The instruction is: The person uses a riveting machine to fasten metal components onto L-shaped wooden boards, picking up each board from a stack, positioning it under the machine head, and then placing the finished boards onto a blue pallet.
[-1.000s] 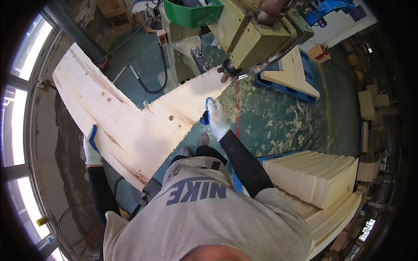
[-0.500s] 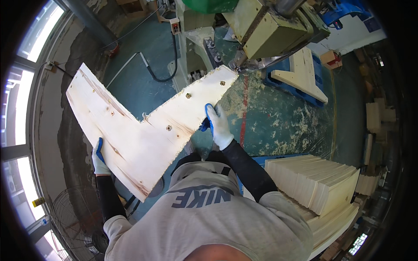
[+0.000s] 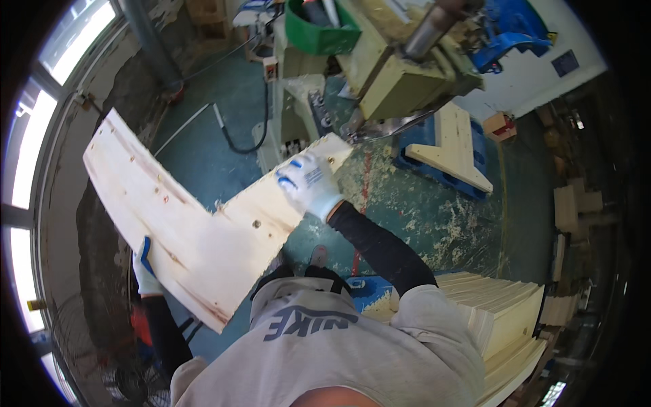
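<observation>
A person in white gloves holds an L-shaped pale wooden panel (image 3: 196, 224) in the air, left hand (image 3: 144, 270) clamped on its lower left edge, right hand (image 3: 308, 182) gripping the short arm, whose end is beside a yellow-green machine (image 3: 400, 68).

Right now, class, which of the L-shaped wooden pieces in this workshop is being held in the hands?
The large pale L-shaped panel, gripped by the gloved left hand and right hand. The other L-shaped piece lies untouched on a blue pallet beyond the machine.
</observation>
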### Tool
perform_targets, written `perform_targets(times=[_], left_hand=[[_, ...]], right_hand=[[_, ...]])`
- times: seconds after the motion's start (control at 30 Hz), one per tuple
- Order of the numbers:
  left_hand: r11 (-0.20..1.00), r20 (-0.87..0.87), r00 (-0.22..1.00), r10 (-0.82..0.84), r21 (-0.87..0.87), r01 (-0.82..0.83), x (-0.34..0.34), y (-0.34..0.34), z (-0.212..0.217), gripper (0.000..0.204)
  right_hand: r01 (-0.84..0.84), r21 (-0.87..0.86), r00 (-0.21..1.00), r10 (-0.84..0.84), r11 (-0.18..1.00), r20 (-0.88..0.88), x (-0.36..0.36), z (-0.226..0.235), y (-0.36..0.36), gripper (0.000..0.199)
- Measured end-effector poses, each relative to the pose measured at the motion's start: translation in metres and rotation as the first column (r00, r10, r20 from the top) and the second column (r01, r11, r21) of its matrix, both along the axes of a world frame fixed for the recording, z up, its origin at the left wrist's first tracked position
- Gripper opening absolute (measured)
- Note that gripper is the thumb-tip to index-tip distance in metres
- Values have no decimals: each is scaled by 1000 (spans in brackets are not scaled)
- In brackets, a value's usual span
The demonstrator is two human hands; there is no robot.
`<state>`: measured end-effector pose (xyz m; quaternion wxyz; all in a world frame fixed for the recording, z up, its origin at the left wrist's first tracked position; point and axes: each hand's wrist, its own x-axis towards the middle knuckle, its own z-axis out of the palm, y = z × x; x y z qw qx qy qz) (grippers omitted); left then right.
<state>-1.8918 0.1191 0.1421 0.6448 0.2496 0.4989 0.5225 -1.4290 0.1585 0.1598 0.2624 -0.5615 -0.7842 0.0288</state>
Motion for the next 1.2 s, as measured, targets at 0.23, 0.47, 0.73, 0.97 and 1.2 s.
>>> perform_targets(times=[0.23, 0.47, 0.73, 0.97, 1.2], left_hand=[[998, 59, 998, 17, 64, -21, -9, -8, 0, 60], [991, 19, 1000, 18, 134, -21, -2, -12, 9, 60], [996, -79, 996, -28, 79, 34, 4, -60, -40, 56], [914, 165, 947, -275, -262, 311, 148, -77, -128, 54], [789, 414, 820, -395, -304, 533, 383, -120, -212, 57]], right_hand=[[-142, 859, 970, 244, 491, 20, 62, 239, -20, 33], [454, 865, 885, -221, 215, -409, 210, 425, 12, 47], [510, 623, 785, -26, 593, -619, 249, 227, -84, 23], [563, -249, 510, -568, 788, -645, 254, 1, -185, 31], [217, -625, -274, -568, 750, -776, 309, -56, -286, 93]])
